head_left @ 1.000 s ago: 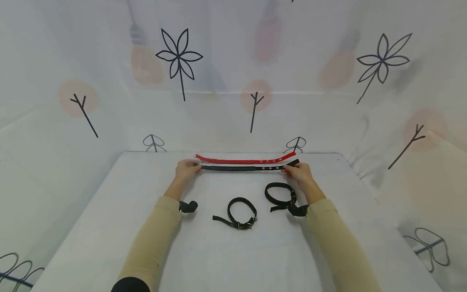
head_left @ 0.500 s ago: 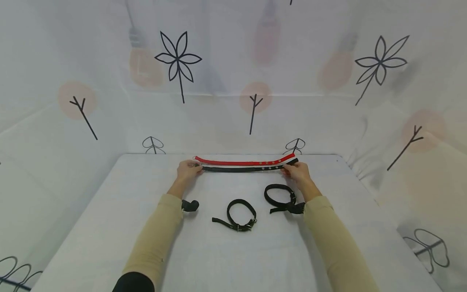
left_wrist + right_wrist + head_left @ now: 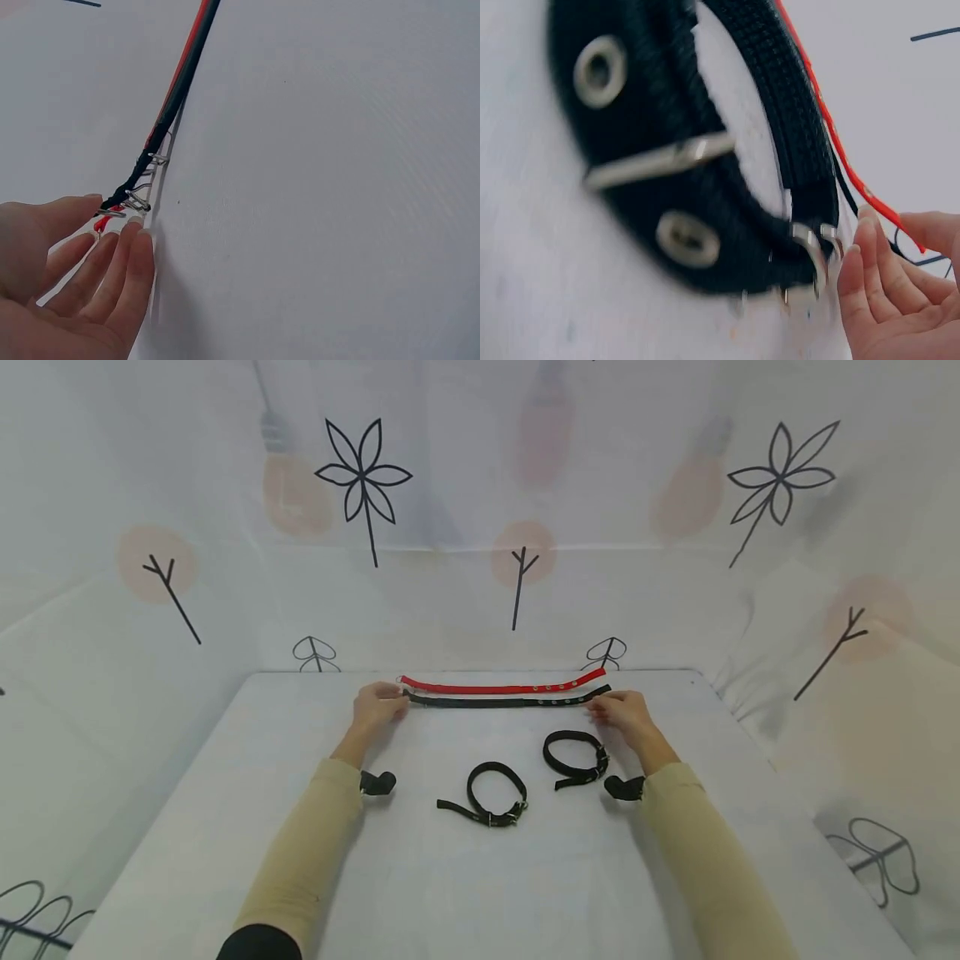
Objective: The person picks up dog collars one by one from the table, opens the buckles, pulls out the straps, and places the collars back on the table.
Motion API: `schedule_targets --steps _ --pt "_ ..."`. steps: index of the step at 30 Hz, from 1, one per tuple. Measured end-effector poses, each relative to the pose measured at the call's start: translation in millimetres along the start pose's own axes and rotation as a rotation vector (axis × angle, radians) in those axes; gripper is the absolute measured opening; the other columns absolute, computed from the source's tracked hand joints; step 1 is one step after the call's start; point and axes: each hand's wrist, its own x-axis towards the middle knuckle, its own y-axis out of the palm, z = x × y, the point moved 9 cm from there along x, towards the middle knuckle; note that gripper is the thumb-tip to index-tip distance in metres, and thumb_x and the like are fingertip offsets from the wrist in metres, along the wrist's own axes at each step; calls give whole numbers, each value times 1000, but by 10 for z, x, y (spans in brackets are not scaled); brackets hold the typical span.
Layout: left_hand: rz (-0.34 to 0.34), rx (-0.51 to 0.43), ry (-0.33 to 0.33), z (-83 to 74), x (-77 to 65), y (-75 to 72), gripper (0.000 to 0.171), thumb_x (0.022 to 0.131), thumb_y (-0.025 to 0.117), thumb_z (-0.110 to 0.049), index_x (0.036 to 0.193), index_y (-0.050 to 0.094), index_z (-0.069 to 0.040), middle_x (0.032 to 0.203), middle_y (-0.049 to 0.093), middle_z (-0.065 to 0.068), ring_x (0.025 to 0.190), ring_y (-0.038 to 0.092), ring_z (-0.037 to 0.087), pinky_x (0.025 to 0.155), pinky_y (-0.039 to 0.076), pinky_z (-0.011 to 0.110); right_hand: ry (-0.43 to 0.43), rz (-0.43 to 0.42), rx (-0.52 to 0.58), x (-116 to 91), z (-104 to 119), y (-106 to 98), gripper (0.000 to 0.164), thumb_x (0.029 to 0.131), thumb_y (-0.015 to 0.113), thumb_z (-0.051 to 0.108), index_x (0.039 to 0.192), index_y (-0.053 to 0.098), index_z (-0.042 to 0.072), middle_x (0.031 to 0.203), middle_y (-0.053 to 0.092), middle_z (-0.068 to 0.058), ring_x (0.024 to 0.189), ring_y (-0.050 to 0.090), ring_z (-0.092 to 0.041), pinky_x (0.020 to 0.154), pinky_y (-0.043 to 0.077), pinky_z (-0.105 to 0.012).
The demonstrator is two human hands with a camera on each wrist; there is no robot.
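Two straightened collars lie side by side near the table's far edge, a red collar (image 3: pixel 495 689) behind a black collar (image 3: pixel 495 702). My left hand (image 3: pixel 377 708) is at the left end of the black one. In the left wrist view its thumb and fingers (image 3: pixel 139 259) stand apart around the metal buckle (image 3: pixel 136 199), without a visible pinch. My right hand (image 3: pixel 624 714) is by the hole-punched right end, fingers (image 3: pixel 870 270) extended and loose beside the strap; whether they touch it is hard to tell.
A buckled black collar (image 3: pixel 548 760) lies in a loop just in front of my right hand, large in the right wrist view. Another looped black collar (image 3: pixel 474 789) lies nearer the middle of the white table (image 3: pixel 480 893). Printed white cloth (image 3: pixel 450 610) hangs behind and at the sides.
Both hands have let go of the straight black collar's ends and drawn slightly outward. The collar stays lying in front of the red one.
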Motion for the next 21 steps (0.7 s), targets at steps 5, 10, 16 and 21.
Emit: schedule_targets --steps 5,10,16,21 --pt "25 37 37 -72 -92 -72 41 98 70 -12 134 59 2 130 65 22 108 70 32 92 56 37 13 14 -102 -81 -25 -97 50 107 55 23 143 48 -11 120 71 -17 92 68 -11 88 55 -28" --pt "43 73 103 -167 -165 -87 40 98 69 -12 135 59 3 130 65 23 106 71 34 87 58 37 -40 39 -187 -153 -28 -181 49 107 54 24 142 49 -11 126 68 -23 93 68 -11 85 55 -27" --pt "75 143 199 -296 -232 11 38 96 72 -16 130 63 -1 128 66 18 108 68 33 86 58 39 -60 57 -281 -248 -29 -233 48 107 54 25 141 51 -8 129 66 -24 95 66 -17 81 55 -29" --pt "115 224 280 -437 -361 206 37 95 75 -23 125 67 -3 127 66 13 115 64 33 89 57 44 -110 79 -312 -358 4 -236 44 106 56 22 136 54 -9 125 67 -25 94 66 -22 78 56 -30"
